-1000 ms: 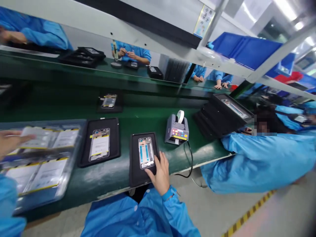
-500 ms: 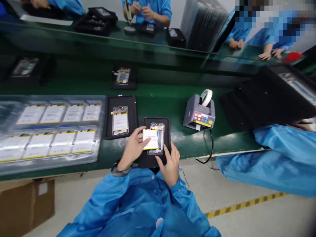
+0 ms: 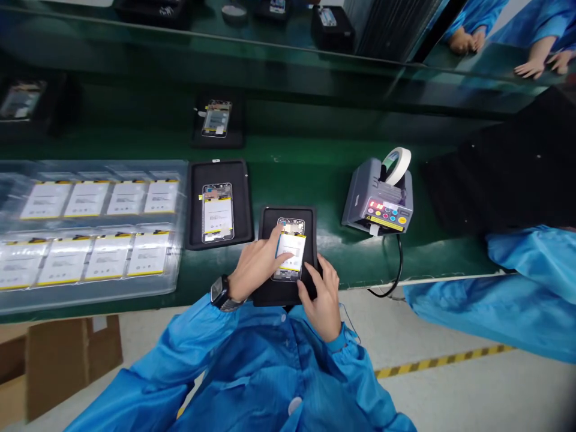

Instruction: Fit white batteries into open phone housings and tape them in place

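A white battery (image 3: 291,249) with yellow edges lies over an opened phone frame (image 3: 288,276) in a black tray (image 3: 268,294) before me. My left hand (image 3: 257,267) is at the battery's left side, its thumb on the white face and its index finger reaching to the frame's upper left. My right hand (image 3: 321,297) rests at the frame's lower right, thumb and fingers apart, touching the edge of frame or tray. To the left, a second phone frame (image 3: 218,233) with a battery sits in another black tray (image 3: 245,210).
A clear plastic tray (image 3: 177,264) at left carries several batteries. A third phone frame (image 3: 216,119) lies farther back. The tape dispenser (image 3: 378,195) stands right, its cable hanging over the bench edge. Black sheets (image 3: 504,162) and a co-worker's blue sleeve (image 3: 531,270) are at far right.
My left hand has brought the battery right, from partly beside the phone frame to lined up over it. Its index finger now stretches farther up. The view has tilted downward.
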`<state>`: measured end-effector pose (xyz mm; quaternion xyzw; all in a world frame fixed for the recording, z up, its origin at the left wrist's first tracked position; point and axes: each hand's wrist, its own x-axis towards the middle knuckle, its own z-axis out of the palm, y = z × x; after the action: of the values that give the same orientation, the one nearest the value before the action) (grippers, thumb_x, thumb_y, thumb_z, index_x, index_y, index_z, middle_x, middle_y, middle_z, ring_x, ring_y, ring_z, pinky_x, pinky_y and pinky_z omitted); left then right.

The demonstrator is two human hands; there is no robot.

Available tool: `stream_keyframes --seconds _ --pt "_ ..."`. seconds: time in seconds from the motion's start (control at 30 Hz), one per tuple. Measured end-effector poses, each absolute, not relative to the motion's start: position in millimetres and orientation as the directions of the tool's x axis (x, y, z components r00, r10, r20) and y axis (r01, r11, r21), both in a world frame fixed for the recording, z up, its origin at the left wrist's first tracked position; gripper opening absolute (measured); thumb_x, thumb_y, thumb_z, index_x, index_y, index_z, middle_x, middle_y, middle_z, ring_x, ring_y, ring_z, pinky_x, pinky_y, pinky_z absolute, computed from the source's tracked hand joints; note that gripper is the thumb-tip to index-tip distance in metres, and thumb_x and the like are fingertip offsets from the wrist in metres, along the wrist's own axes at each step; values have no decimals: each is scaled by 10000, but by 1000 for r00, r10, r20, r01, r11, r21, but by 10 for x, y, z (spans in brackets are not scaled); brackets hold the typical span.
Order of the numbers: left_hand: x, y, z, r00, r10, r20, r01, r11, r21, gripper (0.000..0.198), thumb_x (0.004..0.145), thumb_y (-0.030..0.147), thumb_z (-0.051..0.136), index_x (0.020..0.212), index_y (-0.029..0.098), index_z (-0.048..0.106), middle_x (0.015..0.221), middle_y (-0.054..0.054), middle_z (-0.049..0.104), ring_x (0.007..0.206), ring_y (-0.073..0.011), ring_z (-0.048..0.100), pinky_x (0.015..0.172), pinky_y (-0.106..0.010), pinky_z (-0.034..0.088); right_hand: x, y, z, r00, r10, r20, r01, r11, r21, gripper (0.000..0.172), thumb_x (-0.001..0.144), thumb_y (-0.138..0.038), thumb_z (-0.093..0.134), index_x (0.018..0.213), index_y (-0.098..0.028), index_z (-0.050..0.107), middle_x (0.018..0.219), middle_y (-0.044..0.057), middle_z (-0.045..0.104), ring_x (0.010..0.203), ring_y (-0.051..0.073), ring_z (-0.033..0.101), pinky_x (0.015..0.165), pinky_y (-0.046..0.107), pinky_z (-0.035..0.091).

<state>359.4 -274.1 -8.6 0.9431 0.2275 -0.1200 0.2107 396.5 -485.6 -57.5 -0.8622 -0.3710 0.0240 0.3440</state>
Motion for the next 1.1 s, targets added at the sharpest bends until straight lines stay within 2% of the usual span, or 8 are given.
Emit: stream_keyframes --seconds 0.13,0.23,0.4,0.6,0.8,0.97,1.03,1.1 --pt "3517 -2713 -110 902 304 -306 405 -841 358 775 985 455 659 1626 204 303 1059 -113 770 988 -313 752 747 -323 483 4029 -4777 -552 745 632 213 612 -521 -595 401 1065 -344 551 1447 -222 579 1595 165 435 1487 334 387 1169 571 402" --pt "3450 -2693 -140 893 345 -291 446 -771 455 755 958 462 693 1581 195 359 1056 -90 754 927 -280 747 713 -311 473 4088 -4673 -547 726 653 217 639 -522 -566 448 1076 -348 526 1507 -228 539 1653 174 354 1536 347 316 1188 585 375" --pt "3406 -2676 -172 888 387 -247 455 -678 578 614 923 395 725 1449 201 475 1043 -55 726 863 -252 730 692 -309 475 4129 -4553 -571 725 652 224 645 -526 -554 440 1068 -306 520 1502 -250 565 1665 165 336 1554 364 287 1187 606 370" --pt "3462 -2619 -159 916 323 -237 400 -718 569 622 925 364 720 1470 203 467 1036 -66 730 891 -263 734 704 -310 479 4146 -4566 -624 708 673 215 654 -509 -560 463 1062 -316 529 1519 -249 553 1692 167 285 1560 364 281 1191 606 363" --pt "3529 -2550 -141 921 275 -275 386 -735 558 490 947 354 692 1386 211 529 913 -30 724 819 -255 724 658 -302 441 4193 -4562 -623 706 672 222 657 -506 -559 404 1063 -353 537 1439 -228 616 1654 168 343 1555 354 284 1200 575 357" --pt "3547 -2576 -111 908 309 -284 414 -767 491 579 958 323 677 1479 201 456 972 -58 743 893 -278 744 692 -306 462 4252 -4472 -541 746 630 215 614 -528 -586 487 1052 -363 510 1514 -211 491 1625 180 383 1535 345 317 1201 578 335" --pt "3555 -2590 -99 905 304 -297 416 -781 467 564 966 329 673 1474 196 467 979 -66 746 917 -291 746 706 -314 470 4359 -4385 -462 784 578 228 584 -560 -588 423 1031 -373 524 1411 -189 547 1572 195 439 1502 357 355 1177 586 343" --pt "3554 -2606 -99 902 305 -305 420 -782 461 537 974 325 665 1464 200 484 983 -67 745 929 -296 745 720 -323 477 4516 -4277 -359 819 529 221 546 -604 -581 267 997 -380 563 1156 -178 638 1399 199 570 1352 356 497 1092 538 417"
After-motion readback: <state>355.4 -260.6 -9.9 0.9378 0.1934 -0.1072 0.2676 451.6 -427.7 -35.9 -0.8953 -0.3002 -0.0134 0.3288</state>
